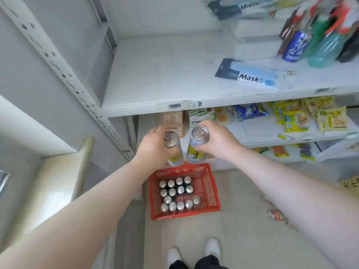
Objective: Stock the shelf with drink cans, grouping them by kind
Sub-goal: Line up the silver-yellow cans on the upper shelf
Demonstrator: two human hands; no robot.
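held cans (194, 150): 2 | basket cans (180, 189): 14 | basket (213, 191): 1 | mask packs (250, 78): 2

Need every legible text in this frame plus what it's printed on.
"Mask": mask pack lying on the upper shelf.
"Mask": second mask pack at the top edge.
"PEP", rest hidden: blue can at right.
Too blurred: handwriting on the shelf-edge label; characters on the yellow can in the right hand; the can in the left hand; cartons and snack bags below.
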